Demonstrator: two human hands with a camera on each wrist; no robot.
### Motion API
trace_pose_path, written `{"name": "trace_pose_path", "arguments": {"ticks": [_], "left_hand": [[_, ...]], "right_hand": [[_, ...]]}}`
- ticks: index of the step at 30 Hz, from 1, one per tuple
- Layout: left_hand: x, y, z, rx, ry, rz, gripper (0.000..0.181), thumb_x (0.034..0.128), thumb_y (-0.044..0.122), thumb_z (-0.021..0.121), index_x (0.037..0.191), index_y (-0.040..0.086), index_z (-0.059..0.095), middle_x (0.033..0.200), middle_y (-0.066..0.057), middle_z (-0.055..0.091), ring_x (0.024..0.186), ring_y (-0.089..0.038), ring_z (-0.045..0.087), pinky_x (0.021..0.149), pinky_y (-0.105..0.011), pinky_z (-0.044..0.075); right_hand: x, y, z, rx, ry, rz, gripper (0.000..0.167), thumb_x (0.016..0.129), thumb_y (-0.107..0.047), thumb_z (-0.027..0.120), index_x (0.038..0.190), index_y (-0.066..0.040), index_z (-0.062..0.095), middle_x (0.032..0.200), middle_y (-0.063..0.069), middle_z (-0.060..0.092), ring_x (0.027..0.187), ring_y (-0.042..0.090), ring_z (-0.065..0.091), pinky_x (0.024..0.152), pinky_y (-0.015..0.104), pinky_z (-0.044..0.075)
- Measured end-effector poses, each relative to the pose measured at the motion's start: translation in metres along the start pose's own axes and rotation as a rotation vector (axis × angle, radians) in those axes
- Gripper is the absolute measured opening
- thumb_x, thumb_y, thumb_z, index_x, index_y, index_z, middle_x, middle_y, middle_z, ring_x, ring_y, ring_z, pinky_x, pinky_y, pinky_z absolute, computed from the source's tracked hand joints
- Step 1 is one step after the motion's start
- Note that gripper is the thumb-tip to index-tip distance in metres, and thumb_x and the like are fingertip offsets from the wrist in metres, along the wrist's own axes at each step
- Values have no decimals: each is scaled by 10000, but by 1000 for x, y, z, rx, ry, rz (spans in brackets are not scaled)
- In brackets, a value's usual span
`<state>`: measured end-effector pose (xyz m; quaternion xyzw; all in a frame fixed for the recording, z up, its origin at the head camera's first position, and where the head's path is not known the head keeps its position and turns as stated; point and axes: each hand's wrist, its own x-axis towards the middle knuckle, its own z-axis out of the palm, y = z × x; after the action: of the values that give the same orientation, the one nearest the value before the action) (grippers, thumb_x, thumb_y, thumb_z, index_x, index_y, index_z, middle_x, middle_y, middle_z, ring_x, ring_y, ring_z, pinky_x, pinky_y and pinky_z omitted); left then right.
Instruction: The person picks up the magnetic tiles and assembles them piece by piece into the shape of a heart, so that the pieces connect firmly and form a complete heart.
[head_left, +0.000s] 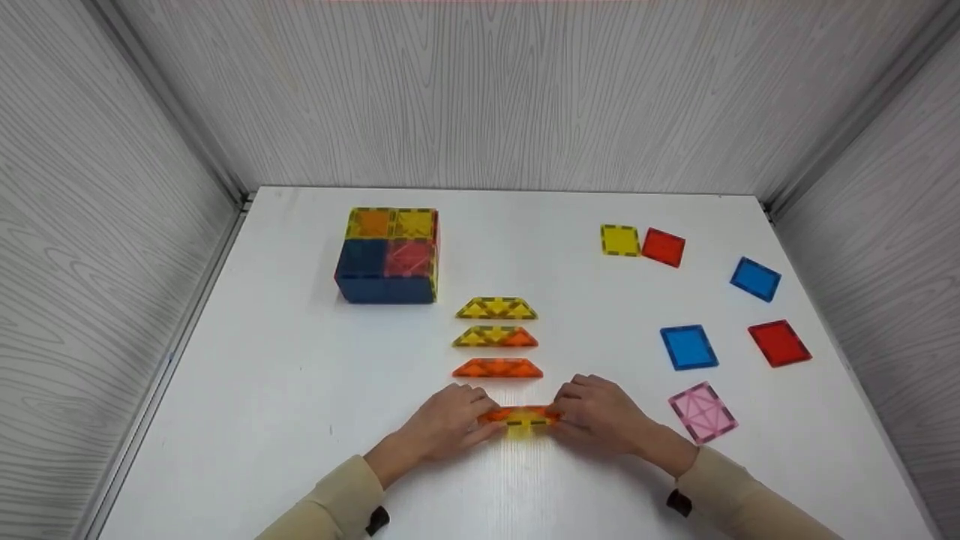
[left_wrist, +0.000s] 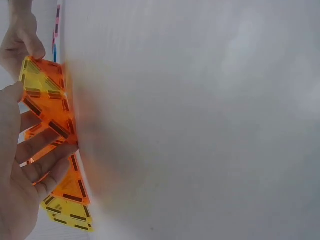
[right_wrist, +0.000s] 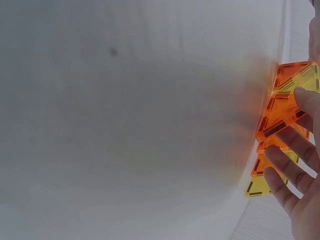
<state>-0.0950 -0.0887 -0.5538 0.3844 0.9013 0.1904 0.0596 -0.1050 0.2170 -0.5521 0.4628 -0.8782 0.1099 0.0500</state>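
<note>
Between my two hands is a trapezoid of joined triangular magnetic tiles (head_left: 526, 415), orange with a yellow triangle in the middle. My left hand (head_left: 452, 420) pinches its left end. At the other end, my right hand (head_left: 600, 411) holds it between thumb and fingers. Both wrist views show the yellow triangle (left_wrist: 36, 80) joined to orange ones, and the tiles (right_wrist: 284, 107) stand tilted off the table. Just beyond the hands lie three flat trapezoids in a row: an orange one (head_left: 498, 367), a yellow and orange one (head_left: 495, 337), and a yellow one (head_left: 496, 308).
A box of coloured tiles (head_left: 387, 289) stands at the back left. To the right lie loose square tiles: yellow (head_left: 620, 241), red (head_left: 664, 247), blue (head_left: 756, 279), another blue (head_left: 689, 347), another red (head_left: 780, 343) and pink (head_left: 703, 412). Grey wood-grain panels (head_left: 480, 97) enclose the table.
</note>
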Motion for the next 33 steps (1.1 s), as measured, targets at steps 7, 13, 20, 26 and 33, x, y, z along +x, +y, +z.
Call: {"name": "trace_pose_path", "arguments": {"ticks": [7,13,20,26,33], "left_hand": [[-2,-3,3,21,184,78,298,1064,412,617,1149,149,730,1003,19,750,897,-142,678,843,-304,577],[-3,-7,6,51,273,65,193,987,313,754,1066,147,694,947,13,738,856,-140,670,806,-293,576],[-2,-9,4,31,279,-2,166,979,261,764,1046,137,677,957,2,760,840,-157,667,781,-282,563],[-3,-10,3,40,277,-9,168,986,271,754,1050,139,672,953,5,758,821,-154,652,758,-266,546],[1,-9,-1,-35,189,-73,159,1015,306,715,997,158,661,874,19,726,785,-138,617,760,-268,556]], "right_hand": [[10,-2,5,65,102,20,135,902,-287,847,1000,-195,833,885,-56,781,795,118,658,762,273,592],[17,-4,7,111,110,60,119,913,-257,836,990,-167,832,868,-40,783,772,124,664,739,272,590],[23,0,9,151,65,86,135,964,-264,778,1030,-150,812,946,-18,802,839,142,705,794,287,613],[24,1,9,172,48,106,148,969,-278,773,1039,-154,813,941,-18,795,828,137,693,789,285,611],[4,13,-8,196,-15,154,259,978,-357,753,1174,-192,796,1098,-26,782,1011,146,713,884,339,634]]}}
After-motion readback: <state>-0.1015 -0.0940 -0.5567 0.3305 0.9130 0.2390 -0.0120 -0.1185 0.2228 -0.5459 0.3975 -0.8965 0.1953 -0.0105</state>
